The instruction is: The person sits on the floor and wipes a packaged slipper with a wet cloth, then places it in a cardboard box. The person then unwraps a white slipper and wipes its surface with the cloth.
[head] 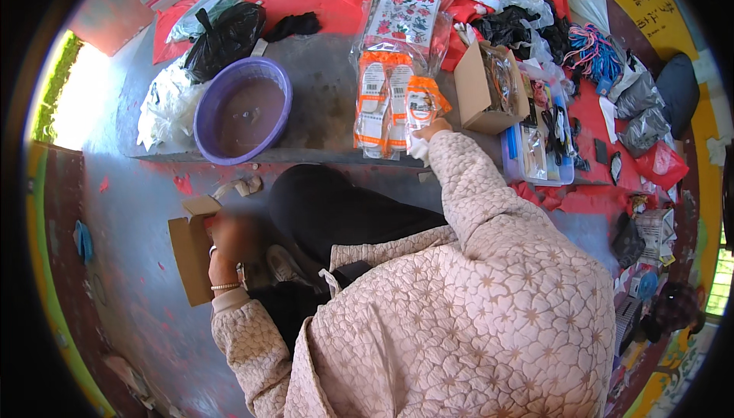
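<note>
My right hand (pixel 434 128) is at the near edge of the grey platform, on the lower part of an orange-and-white plastic packet (pixel 422 102); its fingers are partly hidden by the packet and sleeve. Similar orange-and-white packets (pixel 381 105) lie flat just left of it. Behind them rests a clear-wrapped sheet with red flower prints (pixel 403 15). Down at the left, my left hand (pixel 235 237) is blurred and reaches into or beside an opened cardboard box (pixel 189 257); what its fingers do is hidden.
A purple plastic basin (pixel 287 114) with murky liquid stands on the platform at left, beside black (pixel 223 39) and white plastic bags (pixel 169 102). Right of the packets are an open cardboard box (pixel 475 94) and a clear bin of cables (pixel 565 174). A person (pixel 676 306) is at the far right.
</note>
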The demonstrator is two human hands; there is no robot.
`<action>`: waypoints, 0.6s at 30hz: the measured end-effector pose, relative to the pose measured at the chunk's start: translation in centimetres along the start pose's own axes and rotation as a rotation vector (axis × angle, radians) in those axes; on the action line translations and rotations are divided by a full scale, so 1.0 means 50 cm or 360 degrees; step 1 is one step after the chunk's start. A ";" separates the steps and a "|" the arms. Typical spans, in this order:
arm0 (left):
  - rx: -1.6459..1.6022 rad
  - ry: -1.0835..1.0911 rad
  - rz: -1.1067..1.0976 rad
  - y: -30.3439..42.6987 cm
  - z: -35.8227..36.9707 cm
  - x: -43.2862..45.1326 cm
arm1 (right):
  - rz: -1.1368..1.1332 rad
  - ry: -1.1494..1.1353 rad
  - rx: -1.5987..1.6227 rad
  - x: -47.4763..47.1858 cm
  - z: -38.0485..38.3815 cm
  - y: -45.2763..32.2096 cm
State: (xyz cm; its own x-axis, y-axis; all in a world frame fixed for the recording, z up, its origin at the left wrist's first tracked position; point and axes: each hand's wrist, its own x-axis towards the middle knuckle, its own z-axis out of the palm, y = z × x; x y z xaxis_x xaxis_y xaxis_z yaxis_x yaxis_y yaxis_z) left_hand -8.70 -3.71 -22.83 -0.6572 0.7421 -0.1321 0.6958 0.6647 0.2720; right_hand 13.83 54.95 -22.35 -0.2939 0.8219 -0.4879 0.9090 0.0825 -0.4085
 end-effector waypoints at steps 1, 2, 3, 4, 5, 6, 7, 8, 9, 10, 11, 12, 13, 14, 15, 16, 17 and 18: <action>0.0038 0.0021 0.0038 -0.010 0.000 -0.015 | 0.0024 -0.0052 0.0069 -0.001 -0.018 0.004; 0.0096 -0.0013 0.0058 -0.021 -0.002 -0.028 | -0.0131 -0.0135 0.0275 -0.005 -0.039 0.010; 0.0074 -0.0112 -0.0021 0.014 -0.015 -0.003 | -0.0262 -0.0186 0.0481 -0.004 -0.061 0.025; 0.0065 -0.0210 -0.0094 0.055 -0.038 0.026 | -0.0390 -0.0221 0.0988 0.024 -0.055 0.045; 0.0066 -0.0308 -0.0180 0.095 -0.065 0.045 | -0.0528 -0.0261 0.1494 0.052 -0.046 0.058; 0.0099 -0.0428 -0.0275 0.127 -0.096 0.050 | -0.0555 -0.0231 0.1441 0.042 -0.046 0.033; 0.0091 -0.0414 -0.0234 0.124 -0.096 0.040 | -0.0596 -0.0279 0.1182 0.035 -0.033 0.005; 0.0091 -0.0397 -0.0222 0.119 -0.103 0.014 | -0.0589 -0.0585 0.1471 -0.040 -0.017 -0.060; 0.0083 -0.0379 -0.0140 0.131 -0.109 0.031 | -0.0619 -0.0705 0.1343 -0.065 -0.005 -0.089; 0.0087 -0.0480 -0.0234 0.142 -0.111 0.060 | -0.0793 -0.0710 0.1213 -0.066 0.037 -0.108; 0.0081 -0.0491 -0.0295 0.141 -0.116 0.053 | -0.0888 -0.0778 0.1373 -0.087 0.087 -0.143; 0.0073 -0.0504 -0.0373 0.137 -0.118 0.037 | -0.0989 -0.0693 0.1009 -0.110 0.118 -0.184; 0.0063 -0.0517 -0.0432 0.134 -0.118 0.032 | -0.1067 -0.0590 0.0643 -0.124 0.136 -0.214; 0.0123 -0.0577 -0.0502 0.119 -0.115 0.019 | -0.1070 -0.0530 0.0537 -0.125 0.154 -0.234; 0.0140 -0.0581 -0.0523 0.111 -0.109 0.014 | -0.1080 -0.0483 0.0420 -0.131 0.165 -0.252; 0.0160 -0.0585 -0.0542 0.102 -0.104 0.010 | -0.1063 -0.0411 0.0330 -0.133 0.167 -0.263; 0.0148 -0.0535 -0.0496 0.094 -0.096 0.016 | -0.0975 -0.0254 0.0190 -0.133 0.167 -0.270; 0.0098 -0.0517 -0.0428 0.116 -0.102 0.039 | -0.0932 -0.0228 0.0095 -0.100 0.172 -0.260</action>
State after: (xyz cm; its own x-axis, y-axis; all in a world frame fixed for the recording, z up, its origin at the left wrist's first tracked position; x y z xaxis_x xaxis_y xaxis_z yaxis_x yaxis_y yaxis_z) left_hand -7.43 1.14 -16.63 -0.6992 0.5238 -0.4867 0.5344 0.8350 0.1310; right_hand 0.93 44.95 -21.24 -0.7809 0.5651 -0.2661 0.5671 0.4630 -0.6811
